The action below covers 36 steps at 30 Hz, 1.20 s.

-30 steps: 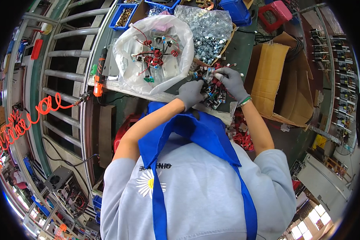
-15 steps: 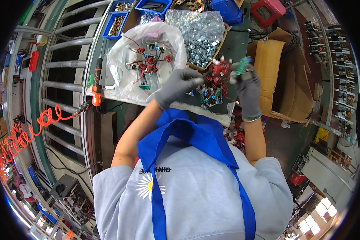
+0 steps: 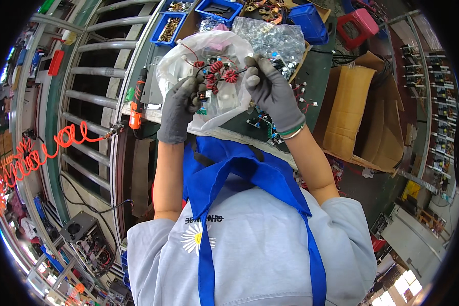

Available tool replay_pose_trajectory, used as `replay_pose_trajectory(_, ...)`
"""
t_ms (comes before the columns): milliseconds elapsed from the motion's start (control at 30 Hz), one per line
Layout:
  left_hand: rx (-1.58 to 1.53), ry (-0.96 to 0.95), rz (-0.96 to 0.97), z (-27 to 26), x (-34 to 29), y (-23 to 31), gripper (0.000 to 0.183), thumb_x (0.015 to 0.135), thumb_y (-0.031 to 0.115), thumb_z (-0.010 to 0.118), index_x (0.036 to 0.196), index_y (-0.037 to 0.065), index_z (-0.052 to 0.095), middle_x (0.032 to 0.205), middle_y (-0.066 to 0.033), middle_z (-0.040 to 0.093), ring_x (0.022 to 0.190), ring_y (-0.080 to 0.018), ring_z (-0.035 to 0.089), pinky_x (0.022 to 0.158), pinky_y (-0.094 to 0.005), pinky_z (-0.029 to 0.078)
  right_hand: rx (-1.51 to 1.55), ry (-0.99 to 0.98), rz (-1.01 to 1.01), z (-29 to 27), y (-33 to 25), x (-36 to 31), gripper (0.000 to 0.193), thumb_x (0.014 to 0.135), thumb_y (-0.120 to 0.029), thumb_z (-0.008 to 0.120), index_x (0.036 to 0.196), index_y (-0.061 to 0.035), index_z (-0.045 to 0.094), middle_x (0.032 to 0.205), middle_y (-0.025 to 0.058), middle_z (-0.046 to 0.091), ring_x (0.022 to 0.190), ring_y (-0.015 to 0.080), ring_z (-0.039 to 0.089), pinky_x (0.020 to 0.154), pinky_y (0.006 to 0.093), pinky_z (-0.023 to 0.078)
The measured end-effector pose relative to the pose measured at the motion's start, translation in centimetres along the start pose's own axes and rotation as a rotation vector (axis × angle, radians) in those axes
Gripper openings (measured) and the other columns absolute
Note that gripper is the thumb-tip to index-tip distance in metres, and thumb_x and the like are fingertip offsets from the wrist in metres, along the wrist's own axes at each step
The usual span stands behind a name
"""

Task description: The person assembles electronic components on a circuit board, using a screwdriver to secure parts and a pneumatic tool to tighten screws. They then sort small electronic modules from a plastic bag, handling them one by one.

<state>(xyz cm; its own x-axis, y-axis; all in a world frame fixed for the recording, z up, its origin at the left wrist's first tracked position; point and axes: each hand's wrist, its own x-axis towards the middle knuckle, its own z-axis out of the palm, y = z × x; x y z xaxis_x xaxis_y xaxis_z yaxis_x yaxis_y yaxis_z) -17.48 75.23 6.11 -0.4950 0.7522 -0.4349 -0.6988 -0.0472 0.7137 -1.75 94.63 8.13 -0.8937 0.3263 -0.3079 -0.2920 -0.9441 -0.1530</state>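
Note:
Both hands wear grey gloves and are raised above a clear plastic bag on the table. My left hand is closed at the fingertips around a small circuit board with dark and orange parts, largely covered by the fingers. Red coiled wires show between the hands; whether they hang or lie in the bag is hard to tell. My right hand pinches at the bag's right rim, where a thin dark wire seems to run to its fingertips. More small circuit boards lie beside and beneath the right wrist.
Small metal parts under clear plastic fill a box behind the right hand. Blue bins stand at the back left. An orange electric screwdriver sits by the roller conveyor. An open cardboard box and red stool are right.
My right hand has moved left to the bag, and the green board no longer shows in it. My left hand has drawn back left and now grips a board. The whole view has shifted slightly.

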Motion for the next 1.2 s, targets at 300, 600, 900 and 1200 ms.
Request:
replay_pose_trajectory(300,0.64,0.383,0.363,-1.3,-1.1,-0.6,0.05,0.094,0.024,0.064,0.132,-0.006,0.052,0.122,-0.0154,0.061,0.097,-0.0175,0.064,0.079,-0.0276,0.054,-0.817,0.291,-0.088,-1.2,-1.7,-1.8,0.034,0.096,-0.013,0.059,0.122,0.0088,0.055,0.109,0.0183,0.066,0.094,0.023,0.069,0.08,0.0291,0.059)
replay_pose_trajectory(600,0.672,-0.308,0.021,7.6,-1.5,-4.6,0.034,0.091,0.02,0.065,0.121,0.004,0.064,0.107,-0.006,0.07,0.088,-0.0135,0.064,0.077,-0.0278,0.052,-2.229,0.879,0.207,-7.7,-5.9,-12.2,0.058,0.086,-0.043,0.068,0.125,-0.0009,0.058,0.11,0.0228,0.067,0.1,0.0355,0.067,0.086,0.0416,0.053)
replay_pose_trajectory(900,1.526,-0.332,0.281,7.2,6.1,-20.8,0.017,0.082,0.02,0.065,0.088,0.005,0.068,0.083,-0.0161,0.068,0.078,-0.0371,0.067,0.072,-0.0475,0.053,-1.968,0.877,-0.193,-9.0,-4.2,-13.9,0.057,0.083,-0.033,0.067,0.126,0.0014,0.056,0.108,0.0228,0.067,0.094,0.0322,0.069,0.083,0.0419,0.053)
replay_pose_trajectory(1200,0.659,-0.484,-0.044,11.7,1.8,-8.6,0.016,0.079,0.017,0.073,0.085,0.002,0.073,0.075,-0.0127,0.069,0.067,-0.0216,0.066,0.065,-0.0367,0.051,-0.437,0.088,-0.383,2.0,-6.3,-15.4,0.04,0.095,-0.018,0.054,0.127,0.0052,0.052,0.093,0.0147,0.064,0.06,0.012,0.056,0.048,0.0188,0.043)
